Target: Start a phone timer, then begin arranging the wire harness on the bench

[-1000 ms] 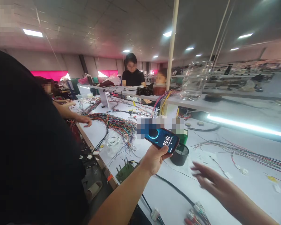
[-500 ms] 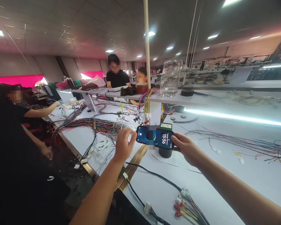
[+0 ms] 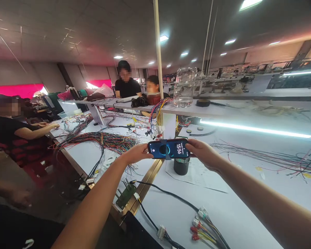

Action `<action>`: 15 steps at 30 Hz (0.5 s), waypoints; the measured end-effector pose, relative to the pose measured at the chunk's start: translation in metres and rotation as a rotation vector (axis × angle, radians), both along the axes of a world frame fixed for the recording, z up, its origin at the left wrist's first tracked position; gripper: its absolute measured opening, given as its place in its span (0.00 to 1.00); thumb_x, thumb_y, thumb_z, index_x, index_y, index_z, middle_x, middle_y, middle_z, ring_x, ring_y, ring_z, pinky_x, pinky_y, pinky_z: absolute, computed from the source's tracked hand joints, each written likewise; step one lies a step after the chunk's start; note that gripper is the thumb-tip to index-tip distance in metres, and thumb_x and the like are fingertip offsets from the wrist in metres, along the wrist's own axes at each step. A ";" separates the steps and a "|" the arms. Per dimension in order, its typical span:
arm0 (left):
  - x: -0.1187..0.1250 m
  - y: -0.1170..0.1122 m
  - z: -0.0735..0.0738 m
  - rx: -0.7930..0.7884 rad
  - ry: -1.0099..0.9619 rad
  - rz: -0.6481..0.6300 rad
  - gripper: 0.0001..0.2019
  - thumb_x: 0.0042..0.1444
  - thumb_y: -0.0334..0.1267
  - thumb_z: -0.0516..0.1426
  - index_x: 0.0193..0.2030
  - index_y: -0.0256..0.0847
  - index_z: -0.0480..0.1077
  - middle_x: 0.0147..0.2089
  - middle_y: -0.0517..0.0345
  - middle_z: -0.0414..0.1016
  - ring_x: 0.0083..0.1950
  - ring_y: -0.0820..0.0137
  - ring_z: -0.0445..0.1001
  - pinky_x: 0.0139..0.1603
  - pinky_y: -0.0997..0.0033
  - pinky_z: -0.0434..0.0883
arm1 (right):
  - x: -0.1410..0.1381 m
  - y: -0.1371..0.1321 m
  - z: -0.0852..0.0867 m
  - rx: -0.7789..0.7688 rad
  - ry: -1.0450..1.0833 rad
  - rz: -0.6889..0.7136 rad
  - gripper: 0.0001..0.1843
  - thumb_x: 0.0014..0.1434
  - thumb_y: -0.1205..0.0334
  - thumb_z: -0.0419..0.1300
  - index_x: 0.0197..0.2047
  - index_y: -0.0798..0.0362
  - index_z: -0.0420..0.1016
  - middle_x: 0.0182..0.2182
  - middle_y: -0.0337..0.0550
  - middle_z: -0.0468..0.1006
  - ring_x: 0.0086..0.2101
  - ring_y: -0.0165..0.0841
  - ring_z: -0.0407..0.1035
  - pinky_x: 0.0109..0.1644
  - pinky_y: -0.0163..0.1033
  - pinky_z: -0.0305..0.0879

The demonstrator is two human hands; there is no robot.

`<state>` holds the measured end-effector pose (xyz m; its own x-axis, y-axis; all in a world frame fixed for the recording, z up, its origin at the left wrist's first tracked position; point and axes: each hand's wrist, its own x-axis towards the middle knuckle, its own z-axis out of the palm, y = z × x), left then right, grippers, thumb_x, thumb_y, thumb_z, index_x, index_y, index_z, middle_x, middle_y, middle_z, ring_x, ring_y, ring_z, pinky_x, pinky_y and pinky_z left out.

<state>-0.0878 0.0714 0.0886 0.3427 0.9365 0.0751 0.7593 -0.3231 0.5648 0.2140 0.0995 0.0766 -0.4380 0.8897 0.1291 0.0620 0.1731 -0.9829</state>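
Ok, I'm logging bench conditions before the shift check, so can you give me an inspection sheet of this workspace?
Surface: white table, with a printed sheet lying on it.
Job's things: phone held sideways, screen lit.
Clutter: black mesh cup under the phone; green jig at the table edge.
Grippers: left hand and right hand each grip one end of the phone.
Cables: black cable ending in coloured plugs; wire bundle spread at left.
Surroundings: shelf with glass jar; other people seated nearby.
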 end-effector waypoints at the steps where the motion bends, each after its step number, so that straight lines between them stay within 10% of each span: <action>1: -0.003 0.003 -0.002 0.007 0.005 0.019 0.20 0.52 0.49 0.60 0.49 0.42 0.73 0.34 0.62 0.73 0.35 0.69 0.67 0.37 0.74 0.62 | 0.000 0.000 0.000 0.023 -0.009 0.004 0.20 0.58 0.49 0.56 0.49 0.50 0.73 0.39 0.41 0.77 0.39 0.37 0.70 0.45 0.43 0.69; 6: -0.031 0.006 -0.007 0.057 0.005 0.122 0.24 0.49 0.52 0.63 0.51 0.44 0.75 0.22 0.64 0.67 0.34 0.65 0.69 0.44 0.70 0.63 | 0.014 0.008 0.006 0.163 -0.082 -0.090 0.19 0.56 0.48 0.57 0.46 0.50 0.74 0.35 0.39 0.76 0.37 0.37 0.68 0.43 0.42 0.65; 9: -0.035 -0.004 -0.003 0.110 -0.064 0.129 0.37 0.39 0.51 0.68 0.58 0.42 0.69 0.35 0.56 0.76 0.50 0.56 0.70 0.56 0.64 0.60 | 0.028 0.009 0.014 0.201 -0.160 -0.151 0.21 0.56 0.46 0.56 0.45 0.51 0.75 0.33 0.41 0.75 0.34 0.38 0.67 0.39 0.42 0.64; 12: -0.008 -0.022 -0.003 0.165 -0.176 0.088 0.33 0.52 0.54 0.60 0.62 0.40 0.65 0.60 0.48 0.68 0.67 0.54 0.55 0.67 0.58 0.47 | 0.029 -0.001 0.022 0.263 -0.314 -0.015 0.20 0.59 0.46 0.54 0.48 0.48 0.74 0.36 0.42 0.77 0.36 0.39 0.68 0.40 0.43 0.64; 15: 0.036 -0.045 -0.015 0.036 -0.428 -0.005 0.21 0.59 0.52 0.54 0.53 0.43 0.73 0.58 0.49 0.71 0.63 0.57 0.63 0.66 0.59 0.53 | 0.018 -0.022 0.030 0.381 -0.447 0.255 0.18 0.63 0.49 0.51 0.49 0.45 0.75 0.37 0.40 0.78 0.36 0.39 0.70 0.41 0.43 0.64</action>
